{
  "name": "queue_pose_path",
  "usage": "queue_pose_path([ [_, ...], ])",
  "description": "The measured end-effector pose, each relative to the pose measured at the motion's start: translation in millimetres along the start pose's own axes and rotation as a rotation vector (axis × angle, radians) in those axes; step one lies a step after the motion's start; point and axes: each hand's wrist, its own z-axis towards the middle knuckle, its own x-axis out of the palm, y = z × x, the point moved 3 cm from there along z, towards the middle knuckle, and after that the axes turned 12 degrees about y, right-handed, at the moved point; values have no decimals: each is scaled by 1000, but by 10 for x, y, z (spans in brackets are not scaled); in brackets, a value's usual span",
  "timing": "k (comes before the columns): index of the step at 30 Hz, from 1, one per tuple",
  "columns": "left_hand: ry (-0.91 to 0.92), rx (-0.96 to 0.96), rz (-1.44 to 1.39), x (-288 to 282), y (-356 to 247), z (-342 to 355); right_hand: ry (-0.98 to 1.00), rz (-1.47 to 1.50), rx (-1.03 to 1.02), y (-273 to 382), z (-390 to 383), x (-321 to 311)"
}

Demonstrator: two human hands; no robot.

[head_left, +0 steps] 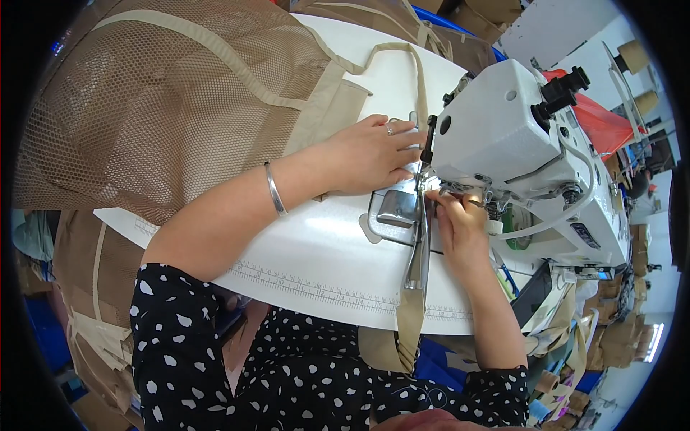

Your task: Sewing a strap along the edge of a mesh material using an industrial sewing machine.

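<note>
My left hand (375, 154) lies palm down just left of the needle area of the white sewing machine (489, 122), its fingers stretched toward the presser foot. Close to the needle, on its right side, my right hand (462, 224) has its fingers curled together; what they grip is hidden. A beige fabric strip (410, 316) runs up from my lap into a long metal binding guide (420, 251). Behind the needle, beige strip (419, 79) loops back toward a large brown mesh piece (165, 108) with beige trim, spread over the left of the table.
The white table (316, 244) carries a printed ruler along its near edge. More brown mesh (93, 266) hangs at the left. A red plastic bag (600, 118) and thread cones (632, 56) are behind the machine. Fabric scraps (560, 330) and cardboard boxes crowd the right.
</note>
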Motion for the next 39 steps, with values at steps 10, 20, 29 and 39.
queue_pose_path([
  [10,-17,9,-15,-40,-27,7,25,1,34,-59,-22,12],
  [20,-8,12,15,-11,-8,-5,-10,-23,10,-44,-22,28],
  [29,-24,11,68,7,-8,6,17,-50,53,-27,-28,3],
  [39,-55,1,70,17,-12,0,44,-3,93,-41,-28,21],
])
